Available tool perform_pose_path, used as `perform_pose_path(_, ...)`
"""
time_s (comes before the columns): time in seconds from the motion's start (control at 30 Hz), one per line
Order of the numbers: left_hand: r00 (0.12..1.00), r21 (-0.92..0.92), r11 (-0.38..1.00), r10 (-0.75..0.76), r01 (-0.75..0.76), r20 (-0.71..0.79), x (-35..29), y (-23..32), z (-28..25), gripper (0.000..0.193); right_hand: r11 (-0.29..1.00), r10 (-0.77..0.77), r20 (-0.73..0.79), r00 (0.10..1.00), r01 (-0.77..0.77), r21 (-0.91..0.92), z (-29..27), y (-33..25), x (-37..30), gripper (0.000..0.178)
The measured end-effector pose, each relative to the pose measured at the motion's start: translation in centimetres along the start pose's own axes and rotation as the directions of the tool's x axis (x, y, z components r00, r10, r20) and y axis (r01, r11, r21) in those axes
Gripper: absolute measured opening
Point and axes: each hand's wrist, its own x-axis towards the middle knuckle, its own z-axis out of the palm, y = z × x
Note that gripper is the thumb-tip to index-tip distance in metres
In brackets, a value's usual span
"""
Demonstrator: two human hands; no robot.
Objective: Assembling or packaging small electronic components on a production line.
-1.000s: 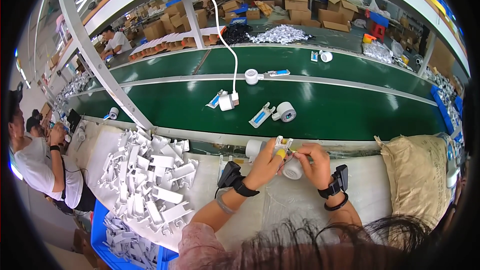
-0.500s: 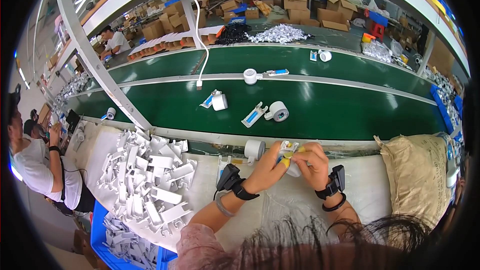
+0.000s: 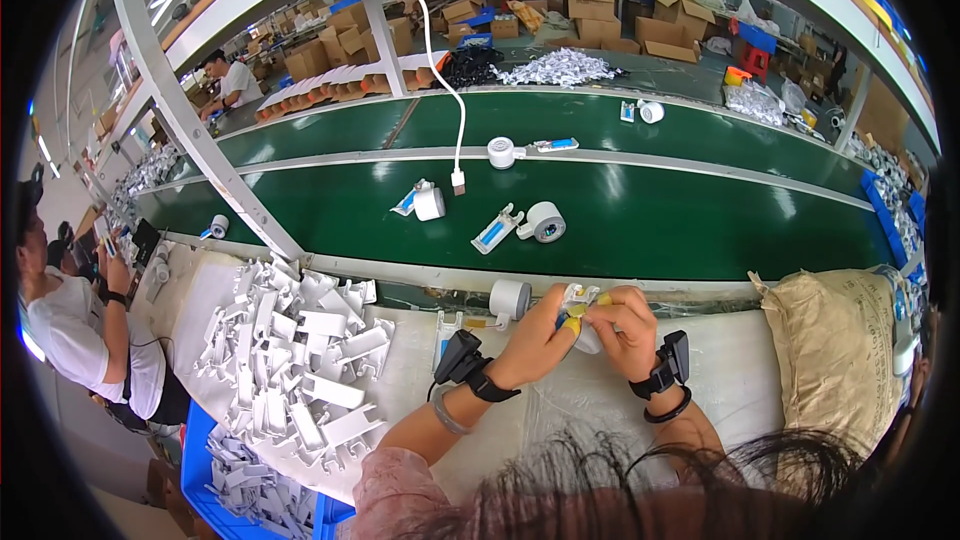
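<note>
Co-worker [image 3: 75, 330] in a white top sits at the left edge of the frame, partly lost in the dark lens rim; the item in that person's hands is too small to make out. At lower left, a blue bin [image 3: 197, 460] of white parts is cut off by the bottom edge. Right of it, heaped white brackets [image 3: 300, 360] cover one another. At centre, a white cylinder [image 3: 509, 298] lies just beside the left hand [image 3: 530, 345], which grasps a white clip-ended piece [image 3: 577, 293], mostly covered by fingers. The right hand [image 3: 628, 335] meets it with bent fingers; whether they pinch anything, I cannot tell. A white round part [image 3: 588, 342] below them is largely hidden. Hair [image 3: 580, 470] blocks the lower edge and overlaps the foot of the brown sack [image 3: 835, 370] at right.

Compared with half a second ago, the lamp-like units [image 3: 543, 222] on the green belt [image 3: 680, 230] sit farther left, and the hanging white cable [image 3: 460, 120] has swung right. Both hands look nearly unchanged.
</note>
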Motion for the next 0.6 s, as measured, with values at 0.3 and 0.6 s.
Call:
perform_pose_path(0.3,0.991,0.093,0.989,0.123,-0.117,-0.062,-0.04,-0.33,0.22,0.03,0.999,0.033,-0.007,0.999,-0.033,-0.027,0.06,-0.1,0.08,0.022)
perform_pose_path(0.6,0.97,0.085,0.968,0.241,-0.237,-0.03,-0.1,0.26,-0.03,0.031,0.995,0.094,-0.002,0.996,-0.094,0.042,-0.06,-0.47,0.42,0.019)
